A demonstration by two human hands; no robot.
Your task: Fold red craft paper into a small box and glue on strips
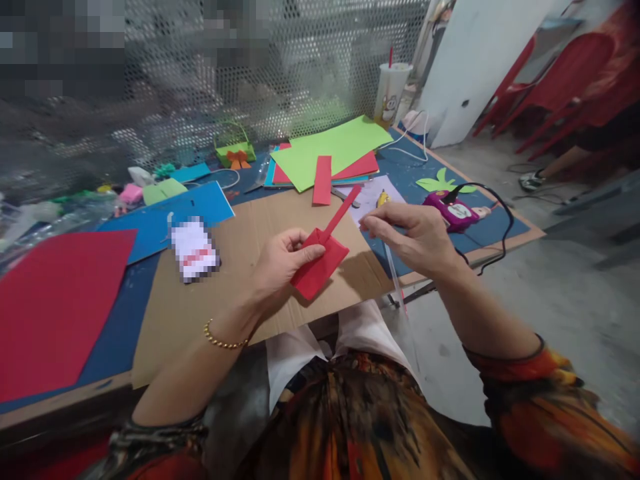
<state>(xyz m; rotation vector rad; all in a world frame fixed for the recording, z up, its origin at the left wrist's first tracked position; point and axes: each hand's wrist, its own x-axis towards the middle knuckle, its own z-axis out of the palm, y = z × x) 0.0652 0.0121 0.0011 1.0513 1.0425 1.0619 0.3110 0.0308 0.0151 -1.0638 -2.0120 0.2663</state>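
A small folded red paper piece [320, 270], shaped like a flat box or pouch, is pinched in my left hand [285, 260], thumb on top. From its upper edge a narrow red paper strip [343, 215] sticks out toward the upper right. My right hand [413, 233] is just right of it, apart from the paper, with thumb and fingertips pressed together. Whatever they hold, if anything, is hidden. Below that hand a thin translucent strip [394, 277] hangs past the table edge; I cannot tell whether the fingers grip it. A yellow-tipped object [383, 198] shows behind the fingers.
Cardboard [240, 267] covers the table's middle. A red paper rectangle [323, 180], scissors [347, 196] and green sheets [335, 147] lie beyond. At right are a purple item [450, 212] and black cable [509, 230]; a drink cup [393, 93] stands behind. A blurred phone-like object [194, 250] lies left.
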